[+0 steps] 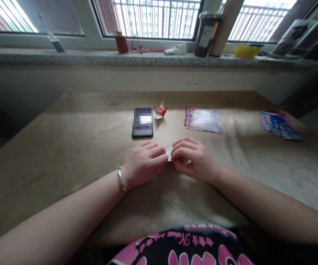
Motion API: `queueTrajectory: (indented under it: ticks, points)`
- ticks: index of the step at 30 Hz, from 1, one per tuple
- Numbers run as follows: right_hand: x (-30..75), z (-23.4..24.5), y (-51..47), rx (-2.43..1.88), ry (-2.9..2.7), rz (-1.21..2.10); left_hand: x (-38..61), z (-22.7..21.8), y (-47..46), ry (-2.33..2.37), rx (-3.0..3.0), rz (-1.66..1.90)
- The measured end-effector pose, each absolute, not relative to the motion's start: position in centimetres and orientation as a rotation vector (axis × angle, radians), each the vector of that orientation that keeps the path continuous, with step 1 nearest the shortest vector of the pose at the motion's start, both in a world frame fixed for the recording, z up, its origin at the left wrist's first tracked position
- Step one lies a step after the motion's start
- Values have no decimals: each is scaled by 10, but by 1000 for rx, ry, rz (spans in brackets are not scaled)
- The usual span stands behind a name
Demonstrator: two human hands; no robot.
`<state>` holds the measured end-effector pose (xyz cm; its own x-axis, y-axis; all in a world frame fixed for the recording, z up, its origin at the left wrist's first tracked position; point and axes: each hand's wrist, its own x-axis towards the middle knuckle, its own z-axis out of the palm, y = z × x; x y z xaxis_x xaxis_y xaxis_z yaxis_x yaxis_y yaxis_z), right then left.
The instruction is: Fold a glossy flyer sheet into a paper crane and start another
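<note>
Both my hands pinch a small piece of white paper point(170, 148) with a reddish edge, low over the table in front of me. My left hand point(147, 162), with a silver bracelet at the wrist, is closed on its left side. On the other side my right hand point(192, 156) has its fingertips and thumb closed on the paper. Much of the paper is hidden behind the fingers. Just beyond my left hand lies a phone point(142, 129) with its screen lit and partly blurred. Beside the phone is a crumpled red and orange wrapper point(161, 110).
A stack of colourful printed sheets point(203, 119) lies beyond my right hand. Blue and red printed packets point(279, 124) are fanned near the table's right edge. Along the windowsill point(92, 58) stand a red spool point(121, 43), a dark jar point(207, 35) and a yellow item point(247, 51).
</note>
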<state>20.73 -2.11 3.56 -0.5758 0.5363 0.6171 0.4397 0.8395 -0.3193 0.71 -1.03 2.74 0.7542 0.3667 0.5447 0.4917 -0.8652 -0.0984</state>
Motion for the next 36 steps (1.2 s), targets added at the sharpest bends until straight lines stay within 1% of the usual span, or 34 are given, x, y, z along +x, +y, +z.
queueTrajectory:
  ticks: [21, 27, 36]
  points:
    - [218, 24, -11, -929, -2215, 248, 2, 23, -7, -773, -2777, -889]
    - [219, 24, -12, -926, -2227, 191, 2, 23, -7, -792, -2773, -880]
    - [219, 29, -15, -877, -2280, -12, 2, 22, -7, -838, -2797, -925]
